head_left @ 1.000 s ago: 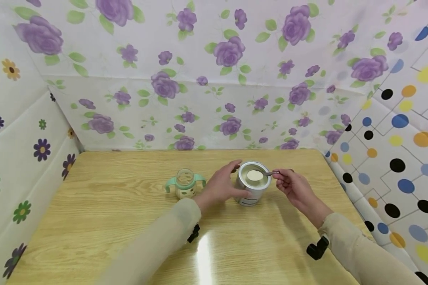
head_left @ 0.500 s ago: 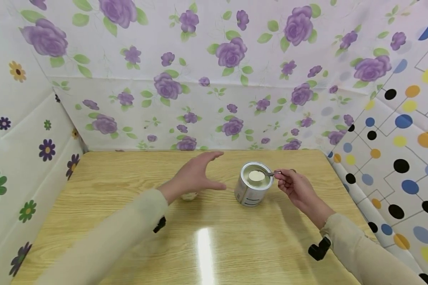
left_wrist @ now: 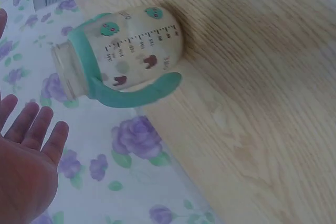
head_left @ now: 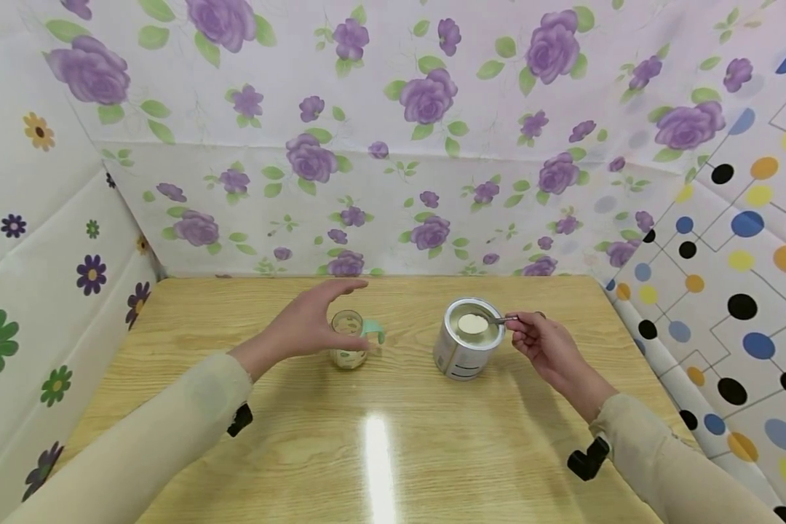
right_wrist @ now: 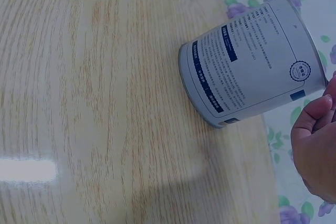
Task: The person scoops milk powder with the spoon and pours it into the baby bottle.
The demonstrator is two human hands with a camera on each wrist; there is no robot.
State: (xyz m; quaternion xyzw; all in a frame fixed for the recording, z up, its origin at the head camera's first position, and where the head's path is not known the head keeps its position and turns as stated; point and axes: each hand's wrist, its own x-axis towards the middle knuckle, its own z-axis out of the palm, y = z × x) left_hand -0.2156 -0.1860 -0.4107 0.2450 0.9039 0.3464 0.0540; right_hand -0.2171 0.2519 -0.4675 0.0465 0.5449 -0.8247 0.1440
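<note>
My right hand [head_left: 544,342] pinches the handle of a spoon [head_left: 506,319]. The spoon's bowl, heaped with pale powder [head_left: 473,324], is over the mouth of an upright tin [head_left: 461,358]. In the right wrist view the tin [right_wrist: 252,61] shows its printed label. On the left stands a baby bottle [head_left: 350,359] without a lid, its green handle [head_left: 374,332] showing on one side. My left hand [head_left: 304,320] is beside the bottle, thumb and fingers spread wide, and hides its other handle. In the left wrist view the bottle [left_wrist: 131,51] shows measuring marks, apart from the fingers.
Everything stands on a wooden table [head_left: 419,437]. A flowered cloth wall [head_left: 393,182] rises behind its far edge, with a dotted wall [head_left: 714,291] on the right and another flowered wall [head_left: 46,255] on the left.
My left hand has let go of the tin and moved left, past the bottle to its left side. The right hand and spoon have stayed at the tin.
</note>
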